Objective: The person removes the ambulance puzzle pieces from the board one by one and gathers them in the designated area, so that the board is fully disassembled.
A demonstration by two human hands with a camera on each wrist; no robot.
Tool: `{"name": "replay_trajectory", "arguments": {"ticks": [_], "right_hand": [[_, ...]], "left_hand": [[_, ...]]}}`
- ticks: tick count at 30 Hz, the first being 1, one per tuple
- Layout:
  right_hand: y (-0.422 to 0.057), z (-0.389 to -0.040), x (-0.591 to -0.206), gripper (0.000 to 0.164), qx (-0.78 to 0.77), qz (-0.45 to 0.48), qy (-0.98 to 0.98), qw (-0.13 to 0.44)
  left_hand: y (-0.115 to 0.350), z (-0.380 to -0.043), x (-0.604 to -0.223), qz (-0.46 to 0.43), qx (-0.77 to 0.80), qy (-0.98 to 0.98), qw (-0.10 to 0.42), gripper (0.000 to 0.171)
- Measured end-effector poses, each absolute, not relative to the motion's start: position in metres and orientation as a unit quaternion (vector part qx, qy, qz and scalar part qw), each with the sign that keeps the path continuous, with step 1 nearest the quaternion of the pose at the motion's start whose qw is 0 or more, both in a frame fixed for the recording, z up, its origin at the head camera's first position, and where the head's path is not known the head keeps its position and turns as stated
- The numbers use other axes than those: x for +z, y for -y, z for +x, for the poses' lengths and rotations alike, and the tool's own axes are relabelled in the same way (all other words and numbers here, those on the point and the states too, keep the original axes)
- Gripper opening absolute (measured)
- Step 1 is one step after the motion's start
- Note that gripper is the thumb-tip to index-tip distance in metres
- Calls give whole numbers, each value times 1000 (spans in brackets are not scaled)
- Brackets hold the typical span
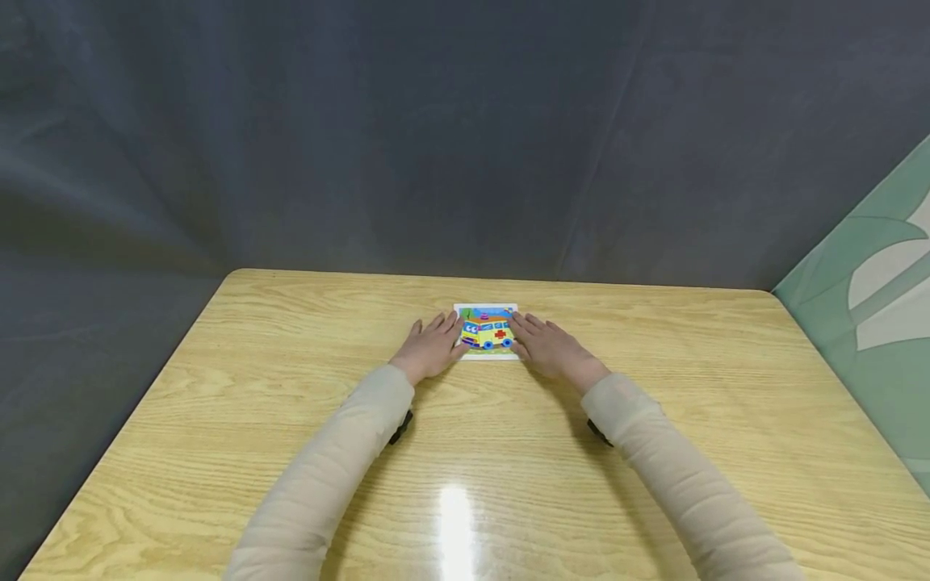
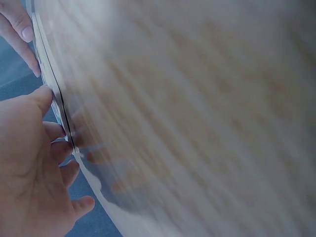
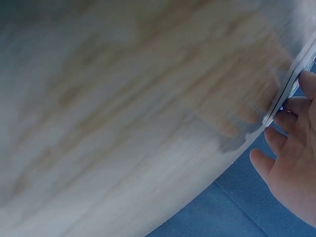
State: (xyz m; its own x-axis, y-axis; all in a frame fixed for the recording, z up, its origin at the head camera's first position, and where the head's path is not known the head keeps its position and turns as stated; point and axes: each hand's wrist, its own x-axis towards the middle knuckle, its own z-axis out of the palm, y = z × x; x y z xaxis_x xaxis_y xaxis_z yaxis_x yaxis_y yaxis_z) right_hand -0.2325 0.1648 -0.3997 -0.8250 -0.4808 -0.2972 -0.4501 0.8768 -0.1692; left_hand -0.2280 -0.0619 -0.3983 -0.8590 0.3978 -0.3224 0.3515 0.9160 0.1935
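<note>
A small flat picture board (image 1: 488,332) with a white border and a cartoon ambulance lies on the wooden table. At its left side my left hand (image 1: 433,349) has its fingers stretched out, the tips overlapping the border. My right hand (image 1: 550,347) mirrors it on the right side, fingers extended over that edge. In the left wrist view, the thumb and fingers of the left hand (image 2: 29,163) lie along the board's thin edge. The right wrist view has the fingertips of the right hand (image 3: 294,143) at the board's corner.
The light wooden table (image 1: 254,403) reaches back to a dark curtain (image 1: 465,137). A green and white patterned panel (image 1: 872,323) borders its right side. Dark bands (image 1: 401,428) show under both sleeves, and a bright reflection shines near the front.
</note>
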Motion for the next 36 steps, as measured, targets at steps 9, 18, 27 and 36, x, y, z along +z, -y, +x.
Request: {"name": "replay_trajectory", "arguments": {"ticks": [9, 18, 27, 36], "right_hand": [[-170, -227, -392, 58, -60, -272, -945, 172], [-174, -211, -389, 58, -58, -296, -940, 162], [-179, -194, -392, 57, -52, -330, -935, 118], [-181, -177, -389, 57, -56, -342, -933, 99]], "left_hand": [[61, -221, -398, 208, 39, -962, 175, 63], [63, -202, -397, 233, 26, -960, 155, 66], [71, -192, -400, 242, 86, -951, 175, 78], [75, -185, -399, 258, 72, -942, 202, 93]]}}
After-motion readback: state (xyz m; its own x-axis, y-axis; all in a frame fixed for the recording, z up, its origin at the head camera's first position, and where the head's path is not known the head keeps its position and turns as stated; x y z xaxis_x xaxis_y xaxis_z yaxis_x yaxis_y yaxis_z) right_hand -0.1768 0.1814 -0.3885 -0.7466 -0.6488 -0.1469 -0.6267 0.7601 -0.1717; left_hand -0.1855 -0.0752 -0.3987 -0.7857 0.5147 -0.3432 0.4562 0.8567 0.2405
